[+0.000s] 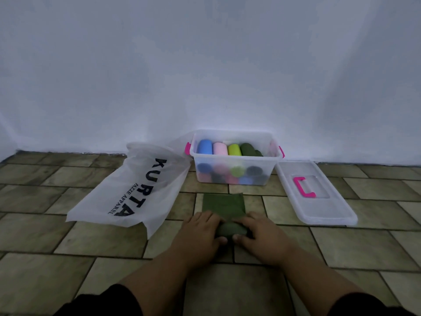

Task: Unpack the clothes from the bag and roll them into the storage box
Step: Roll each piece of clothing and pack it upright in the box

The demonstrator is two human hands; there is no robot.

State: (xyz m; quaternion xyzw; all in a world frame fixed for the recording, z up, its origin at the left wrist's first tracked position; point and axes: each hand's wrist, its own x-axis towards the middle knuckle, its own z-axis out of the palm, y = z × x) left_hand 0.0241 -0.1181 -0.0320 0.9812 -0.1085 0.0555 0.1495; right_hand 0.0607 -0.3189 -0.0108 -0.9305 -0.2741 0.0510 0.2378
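Head view: left hand and right hand grip one green cloth.

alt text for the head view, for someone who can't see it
A left hand and a right hand grip the rolled near end of a dark green garment on a tiled floor. Behind it stands an open clear storage box holding colourful rolled clothes, its lid lying to the right and a white plastic bag to the left.
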